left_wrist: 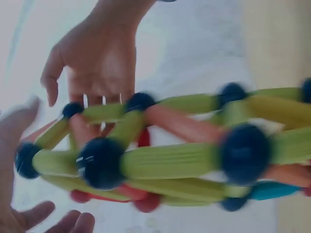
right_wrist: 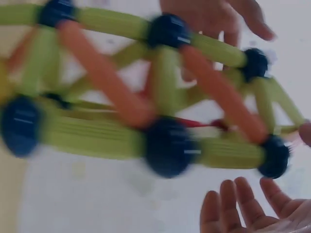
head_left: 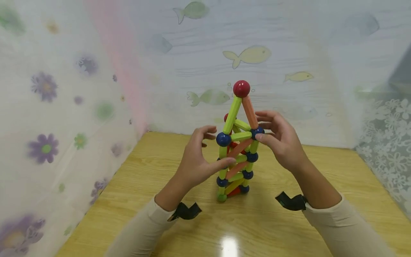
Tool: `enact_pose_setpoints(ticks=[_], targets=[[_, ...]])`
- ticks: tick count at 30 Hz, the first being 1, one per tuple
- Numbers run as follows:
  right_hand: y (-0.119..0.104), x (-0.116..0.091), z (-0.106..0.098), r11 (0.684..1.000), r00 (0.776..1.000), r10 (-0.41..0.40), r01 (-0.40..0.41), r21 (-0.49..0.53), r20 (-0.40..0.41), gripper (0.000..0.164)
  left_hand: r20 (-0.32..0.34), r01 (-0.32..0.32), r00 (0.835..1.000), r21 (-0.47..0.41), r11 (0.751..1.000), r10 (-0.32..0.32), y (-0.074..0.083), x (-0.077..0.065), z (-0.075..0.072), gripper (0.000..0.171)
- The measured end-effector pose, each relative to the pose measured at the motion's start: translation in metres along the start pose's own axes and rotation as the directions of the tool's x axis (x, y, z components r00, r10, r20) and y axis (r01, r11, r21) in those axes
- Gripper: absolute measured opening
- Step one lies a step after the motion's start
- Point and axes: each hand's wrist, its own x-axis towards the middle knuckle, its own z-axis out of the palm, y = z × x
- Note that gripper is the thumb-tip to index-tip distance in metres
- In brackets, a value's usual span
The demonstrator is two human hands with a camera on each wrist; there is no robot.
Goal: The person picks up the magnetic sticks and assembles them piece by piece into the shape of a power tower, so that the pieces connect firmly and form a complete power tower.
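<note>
A tall tower of magnetic sticks and balls (head_left: 239, 136) stands upright on the table. Its ribbed sticks are mostly lime green, with orange and red ones; most of its balls are dark blue. At the peak, a lime stick and an orange stick (head_left: 250, 112) lean together under a red ball (head_left: 241, 89). My left hand (head_left: 200, 157) is beside the tower's left side, fingers spread, its thumb overlapping the frame in the head view. To the right, my right hand (head_left: 282, 141) has its thumb right at an upper blue ball (head_left: 257, 133), fingers loosely bent behind.
The wood-grain table (head_left: 128, 185) spreads around the tower's foot. Behind it hangs pale cloth printed with fish (head_left: 255, 55), and flowered cloth (head_left: 45, 148) closes the left side. Black straps (head_left: 290, 201) stick out at both wrists.
</note>
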Motion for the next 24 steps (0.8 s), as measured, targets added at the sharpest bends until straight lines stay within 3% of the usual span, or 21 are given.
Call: enact_pose_setpoints(ticks=[3,6,12,18,24], targets=[[0.023,-0.019,0.005,0.998,0.998,0.051,-0.052,0.02,0.046,0.054,0.023,0.027,0.999,0.095,0.995,-0.029,-0.009,-0.022,0.006,0.076],[0.046,-0.039,0.015,0.993,0.991,0.119,-0.12,0.008,0.062,0.056,0.072,0.069,0.994,0.136,0.988,-0.079,-0.019,-0.037,0.012,0.064],[0.074,-0.064,0.04,0.96,0.962,0.271,-0.268,-0.085,0.037,0.047,0.166,0.175,0.965,0.158,0.972,-0.201,-0.034,-0.054,0.015,0.041],[0.078,-0.071,0.047,0.944,0.97,0.24,-0.243,-0.223,-0.042,0.039,0.17,0.135,0.971,0.188,0.973,-0.168,-0.046,-0.049,0.016,0.022],[0.091,-0.062,0.043,0.926,0.977,0.191,-0.213,-0.312,-0.098,0.034,0.154,0.1,0.979,0.205,0.974,-0.133,-0.068,-0.025,0.025,0.022]])
